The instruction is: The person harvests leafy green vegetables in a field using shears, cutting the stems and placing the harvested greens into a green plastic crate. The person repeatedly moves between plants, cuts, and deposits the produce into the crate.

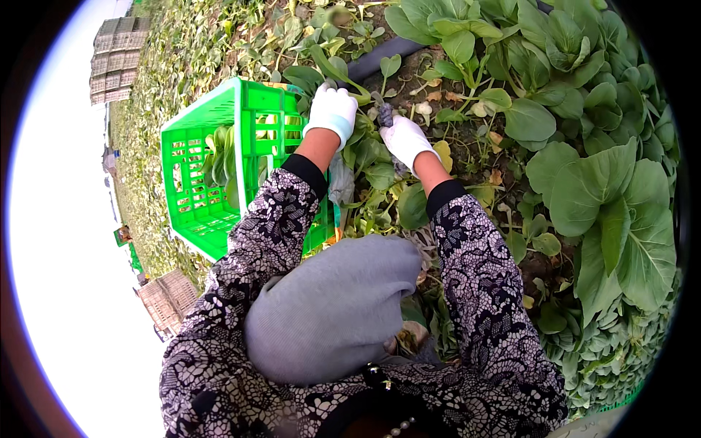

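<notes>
My left hand, in a white glove, is closed around the stems of a leafy green plant just right of a green plastic crate. My right hand, also gloved in white, grips a small dark-handled tool held at the base of the same plant. Both sleeves are black-and-white lace print. The tool's blade is hidden among the leaves.
The crate lies tilted with several cut greens inside. Large leafy plants crowd the right side on bare soil. A dark pipe runs behind the hands. Stacked crates stand far left. My grey-clad knee fills the lower middle.
</notes>
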`<state>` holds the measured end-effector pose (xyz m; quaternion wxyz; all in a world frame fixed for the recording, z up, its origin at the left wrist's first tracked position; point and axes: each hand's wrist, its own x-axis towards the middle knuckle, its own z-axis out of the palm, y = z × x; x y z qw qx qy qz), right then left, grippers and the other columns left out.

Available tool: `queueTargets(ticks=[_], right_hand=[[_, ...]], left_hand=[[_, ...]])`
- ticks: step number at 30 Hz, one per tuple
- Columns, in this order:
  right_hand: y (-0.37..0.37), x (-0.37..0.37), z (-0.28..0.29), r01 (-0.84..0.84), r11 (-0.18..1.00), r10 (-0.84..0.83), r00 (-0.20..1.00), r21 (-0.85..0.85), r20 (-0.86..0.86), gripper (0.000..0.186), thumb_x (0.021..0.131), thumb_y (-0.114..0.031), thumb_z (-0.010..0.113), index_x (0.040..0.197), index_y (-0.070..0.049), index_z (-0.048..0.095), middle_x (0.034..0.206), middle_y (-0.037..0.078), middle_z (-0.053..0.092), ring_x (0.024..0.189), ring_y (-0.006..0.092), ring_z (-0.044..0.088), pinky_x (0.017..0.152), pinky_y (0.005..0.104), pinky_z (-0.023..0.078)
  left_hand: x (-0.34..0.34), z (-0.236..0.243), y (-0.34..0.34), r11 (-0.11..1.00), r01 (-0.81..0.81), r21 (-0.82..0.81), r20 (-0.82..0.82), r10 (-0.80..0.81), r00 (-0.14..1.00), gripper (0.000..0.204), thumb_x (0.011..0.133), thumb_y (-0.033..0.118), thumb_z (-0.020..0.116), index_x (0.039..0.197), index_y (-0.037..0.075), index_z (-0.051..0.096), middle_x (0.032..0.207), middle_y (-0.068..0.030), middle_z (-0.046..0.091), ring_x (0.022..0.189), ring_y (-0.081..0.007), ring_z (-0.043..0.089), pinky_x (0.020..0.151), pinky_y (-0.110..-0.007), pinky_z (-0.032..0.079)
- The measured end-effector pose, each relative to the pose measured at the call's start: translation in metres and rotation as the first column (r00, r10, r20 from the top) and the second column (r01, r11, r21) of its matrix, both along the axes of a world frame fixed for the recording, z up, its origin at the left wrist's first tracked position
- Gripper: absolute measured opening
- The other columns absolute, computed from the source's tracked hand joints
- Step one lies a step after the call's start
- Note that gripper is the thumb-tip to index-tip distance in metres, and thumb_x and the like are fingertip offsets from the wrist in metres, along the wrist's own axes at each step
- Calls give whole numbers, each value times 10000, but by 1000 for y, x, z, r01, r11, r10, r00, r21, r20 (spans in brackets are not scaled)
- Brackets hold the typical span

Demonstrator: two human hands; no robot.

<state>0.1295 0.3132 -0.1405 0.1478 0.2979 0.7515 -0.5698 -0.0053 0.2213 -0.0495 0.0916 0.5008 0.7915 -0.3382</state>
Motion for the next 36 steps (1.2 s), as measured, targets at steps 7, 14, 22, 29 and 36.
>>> queueTargets(ticks=[7,14,22,29,36], right_hand=[[6,-14,-20,-132,987,127,990,-93,-60,454,943,-304,608,1188,78,618,1087,311,678,1067,452,646,928,440,505],[-7,37,23,-5,998,4,1000,57,18,379,915,-316,608,1140,-13,641,1115,283,683,1064,458,641,929,499,515],[38,126,100,625,780,-617,763,-22,-194,239,924,-214,710,1017,-14,617,764,28,610,660,131,540,639,315,468],[67,199,247,809,533,-807,399,-246,-435,471,887,-113,764,1319,-19,602,939,-10,655,700,68,572,632,232,495],[31,222,314,657,595,-782,339,-463,-523,483,931,-288,759,1285,-36,549,986,36,632,705,114,615,636,257,519]], left_hand=[[8,-1,-9,993,-32,111,-36,37,999,203,877,141,587,997,120,749,1097,-129,707,1131,-309,649,1129,-435,392],[11,5,-13,967,-19,255,-54,33,998,158,827,121,608,931,128,726,990,-100,694,1016,-289,668,1104,-434,408],[46,53,41,552,-532,643,653,-33,756,306,672,33,790,961,34,690,1017,-101,710,946,-276,691,878,-362,543],[119,114,69,479,-840,254,923,-379,63,422,663,-9,893,1043,23,713,1106,-41,714,1002,-131,638,968,-308,496],[174,179,41,486,-793,367,798,-602,0,630,717,17,851,1283,48,577,1144,-27,669,1052,-132,610,1018,-309,458]])
